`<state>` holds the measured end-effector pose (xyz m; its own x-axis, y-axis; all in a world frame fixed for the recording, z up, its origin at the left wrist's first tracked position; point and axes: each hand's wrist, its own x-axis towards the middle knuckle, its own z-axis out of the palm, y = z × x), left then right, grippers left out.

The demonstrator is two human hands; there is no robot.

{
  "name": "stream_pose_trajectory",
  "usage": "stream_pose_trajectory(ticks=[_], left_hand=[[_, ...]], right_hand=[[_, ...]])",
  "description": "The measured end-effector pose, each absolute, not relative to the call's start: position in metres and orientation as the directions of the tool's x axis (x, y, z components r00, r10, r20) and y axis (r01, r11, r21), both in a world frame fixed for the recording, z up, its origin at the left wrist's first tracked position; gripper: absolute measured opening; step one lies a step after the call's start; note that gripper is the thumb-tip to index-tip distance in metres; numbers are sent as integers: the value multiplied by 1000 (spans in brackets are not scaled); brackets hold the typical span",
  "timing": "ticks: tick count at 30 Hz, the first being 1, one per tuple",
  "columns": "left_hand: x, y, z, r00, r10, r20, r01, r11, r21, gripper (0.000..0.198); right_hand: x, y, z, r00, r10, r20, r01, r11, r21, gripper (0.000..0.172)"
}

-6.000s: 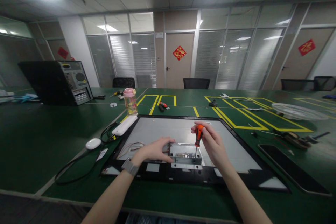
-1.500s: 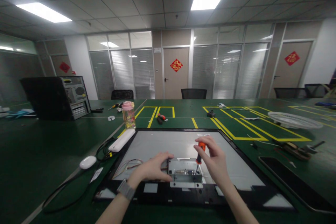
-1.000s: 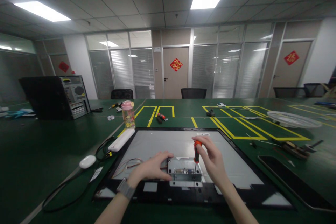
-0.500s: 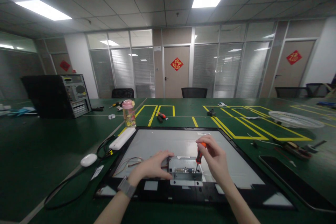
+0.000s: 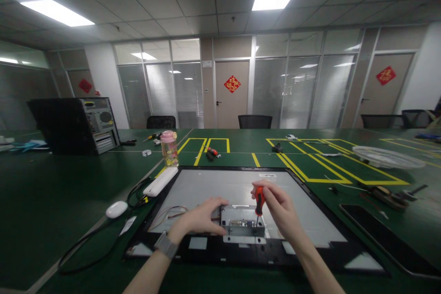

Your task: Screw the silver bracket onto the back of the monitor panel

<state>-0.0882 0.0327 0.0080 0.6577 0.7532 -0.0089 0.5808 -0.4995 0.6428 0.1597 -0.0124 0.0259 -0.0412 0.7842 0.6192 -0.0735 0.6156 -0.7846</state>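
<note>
A monitor panel (image 5: 213,186) lies face down on the green table, grey metal back up inside a black bezel. Near its front edge sits a small metal bracket box (image 5: 242,223). My left hand (image 5: 201,217) rests against the left side of this box, fingers curled on it. My right hand (image 5: 277,209) is closed round an orange-handled screwdriver (image 5: 259,200), held upright with its tip down on the right part of the box. Thin coloured wires (image 5: 169,213) run out from the box to the left.
A pink-lidded bottle (image 5: 169,148), a white power strip (image 5: 160,181), a white mouse (image 5: 116,209) and black cables lie to the left. A computer tower (image 5: 74,124) stands far left. Tools, a white fan guard (image 5: 387,156) and a dark panel (image 5: 386,234) lie right.
My right hand has turned the screwdriver slightly and shifted a little left over the last second. The left hand stays on the metal box. The camera view rose since six seconds ago.
</note>
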Motion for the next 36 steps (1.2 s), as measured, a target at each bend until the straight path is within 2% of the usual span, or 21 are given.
stream_pose_trajectory(ticks=[4, 9, 14, 24, 31, 36], left_hand=[[-89, 34, 6, 655, 755, -4, 579, -499, 645, 82], [-88, 34, 6, 654, 757, -1, 578, -499, 646, 82], [-88, 33, 7, 644, 764, -25, 596, -482, 642, 84], [-88, 35, 5, 655, 756, 9, 577, -508, 639, 83], [-88, 35, 6, 646, 763, -25, 597, -484, 639, 83], [-88, 36, 5, 651, 759, -34, 600, -486, 636, 84]], right_hand=[[156, -12, 27, 14, 798, 602, -109, 600, -793, 29], [157, -14, 32, 67, 763, 643, 28, 643, -766, 23], [159, -12, 30, 51, 780, 623, -38, 625, -780, 27], [160, -13, 31, 33, 781, 624, 20, 624, -781, 23], [159, -14, 31, 85, 742, 665, 107, 657, -747, 31], [154, -17, 32, 91, 704, 704, 191, 681, -707, 27]])
